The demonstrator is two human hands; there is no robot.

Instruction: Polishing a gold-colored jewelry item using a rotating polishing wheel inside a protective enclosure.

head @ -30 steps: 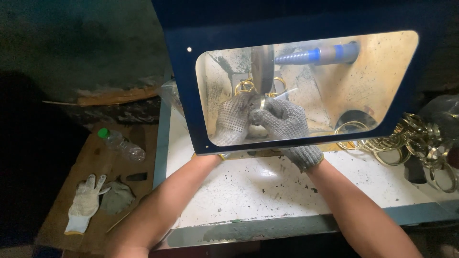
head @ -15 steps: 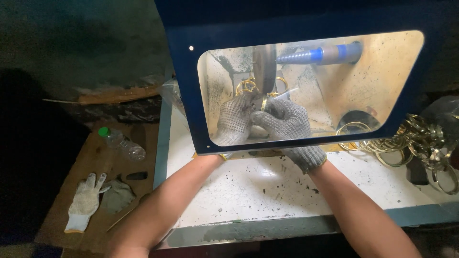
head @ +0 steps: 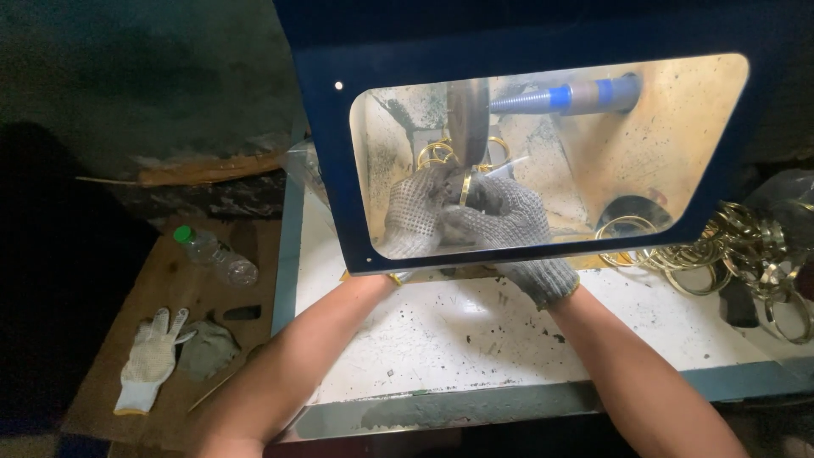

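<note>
Little has shifted: both gloved hands, left hand (head: 413,214) and right hand (head: 500,216), keep a closed grip on the brass ring (head: 464,188) at the polishing wheel (head: 467,123); thin, stiff, light, slick, best pinched at its rim

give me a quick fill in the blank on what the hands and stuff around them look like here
1. Both hands wear knitted ____.
2. The left hand and right hand hold a brass ring against the spinning ____.
3. A loose white glove lies on the wooden board beside a plastic ____.
4. More brass rings are piled to the person's ____.

Missing words: gloves; wheel; bottle; right
</note>
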